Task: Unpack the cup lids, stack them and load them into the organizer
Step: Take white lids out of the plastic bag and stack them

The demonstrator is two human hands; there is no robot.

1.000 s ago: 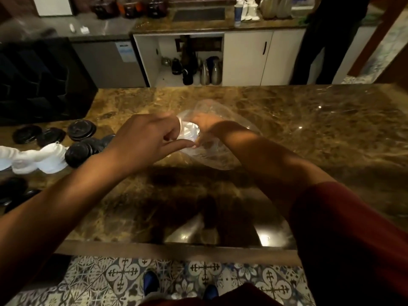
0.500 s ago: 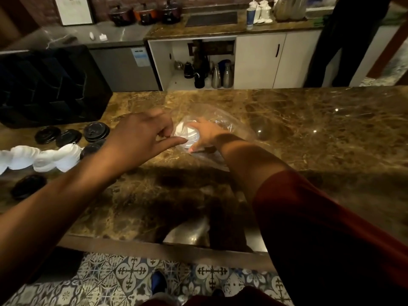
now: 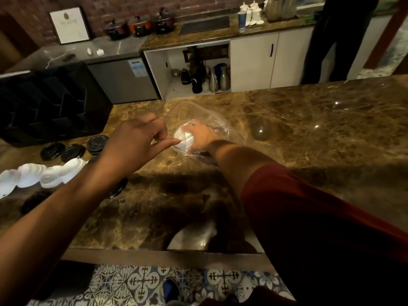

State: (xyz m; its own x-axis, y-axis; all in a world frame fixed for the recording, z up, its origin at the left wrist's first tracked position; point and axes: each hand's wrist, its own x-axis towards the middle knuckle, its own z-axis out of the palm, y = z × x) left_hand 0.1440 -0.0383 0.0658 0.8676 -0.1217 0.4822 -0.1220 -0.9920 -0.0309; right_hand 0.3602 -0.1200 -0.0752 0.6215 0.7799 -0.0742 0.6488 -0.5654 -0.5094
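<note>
Since the earlier frame, the left hand (image 3: 134,144) had drawn back slightly from the white lids (image 3: 184,140), its fingers loosely pinched on nothing visible. The right hand (image 3: 202,139) clutched those lids inside the clear plastic bag (image 3: 212,120); clinging film could drag and scatter them.

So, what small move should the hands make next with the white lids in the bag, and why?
Probably the right hand should draw the white lids out through the mouth of the clear bag, with the left hand pinching the plastic there. The lids are only partly out, and the organizer looks unloaded.

White lids (image 3: 184,138); brown marble counter (image 3: 309,120); maroon sleeve (image 3: 320,217).
</note>
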